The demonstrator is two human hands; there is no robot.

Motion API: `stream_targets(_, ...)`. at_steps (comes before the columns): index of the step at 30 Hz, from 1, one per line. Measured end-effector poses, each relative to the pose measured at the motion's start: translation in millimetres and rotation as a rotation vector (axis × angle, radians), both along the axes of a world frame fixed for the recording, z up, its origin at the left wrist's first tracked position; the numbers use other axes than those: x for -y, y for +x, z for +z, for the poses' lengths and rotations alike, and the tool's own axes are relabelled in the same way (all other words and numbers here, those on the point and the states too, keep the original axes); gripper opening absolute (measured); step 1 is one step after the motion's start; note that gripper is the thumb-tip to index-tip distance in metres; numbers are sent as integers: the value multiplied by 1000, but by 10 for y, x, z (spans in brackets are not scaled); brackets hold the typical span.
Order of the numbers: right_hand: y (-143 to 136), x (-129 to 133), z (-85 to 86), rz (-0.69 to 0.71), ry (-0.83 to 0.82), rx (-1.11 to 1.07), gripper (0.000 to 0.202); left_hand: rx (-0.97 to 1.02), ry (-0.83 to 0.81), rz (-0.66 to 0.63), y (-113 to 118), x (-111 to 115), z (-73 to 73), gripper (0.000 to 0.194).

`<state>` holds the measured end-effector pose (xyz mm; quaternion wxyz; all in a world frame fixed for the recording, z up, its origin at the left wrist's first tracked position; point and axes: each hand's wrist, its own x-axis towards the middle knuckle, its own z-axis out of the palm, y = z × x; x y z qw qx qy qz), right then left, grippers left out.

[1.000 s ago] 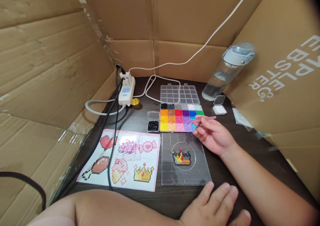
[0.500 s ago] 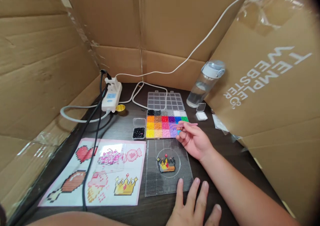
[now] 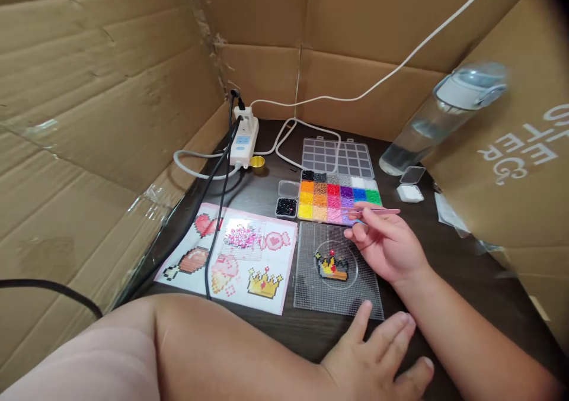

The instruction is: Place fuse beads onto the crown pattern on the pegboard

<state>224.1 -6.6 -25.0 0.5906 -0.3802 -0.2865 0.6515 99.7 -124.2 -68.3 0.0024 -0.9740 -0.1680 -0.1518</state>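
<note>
My right hand (image 3: 384, 235) holds pink tweezers (image 3: 377, 211) between thumb and fingers, over the lower right of the bead box (image 3: 320, 201), whose compartments hold beads of many colours. Nearer me lies a clear pegboard (image 3: 311, 297) with a partly beaded crown (image 3: 332, 268) in black, yellow, orange and red. My left hand (image 3: 377, 347), fingers spread and holding nothing, rests by the pegboard's near right edge. Left of the board is a pattern sheet (image 3: 275, 303) with a crown, a heart and other pictures. Whether the tweezer tips grip a bead is too small to tell.
Pink beads (image 3: 242, 236) lie on a small clear board on the sheet. Around the box stand a small case of black beads (image 3: 286, 207), a white case (image 3: 409, 193), a gold cup (image 3: 258, 164), a power strip (image 3: 243, 143) and a bottle (image 3: 438, 116). Black cables cross the sheet.
The view has shifted, so the table items appear further right and higher. My left forearm now shows across the bottom. The tweezers are still in my right hand near the bead box.
</note>
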Motion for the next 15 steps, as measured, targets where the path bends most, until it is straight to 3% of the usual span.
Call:
stream_targets(4, -68, 102, -6, 45, 113, 142, 13, -43, -7, -16, -2, -17, 5, 46)
stream_targets(10, -240, 311, 57, 111, 296, 379, 12, 40, 51, 92, 57, 4, -76, 42)
stream_targets(15, -433, 511, 200, 76, 653, 646, 19, 17, -52, 82, 119, 47, -171, 36)
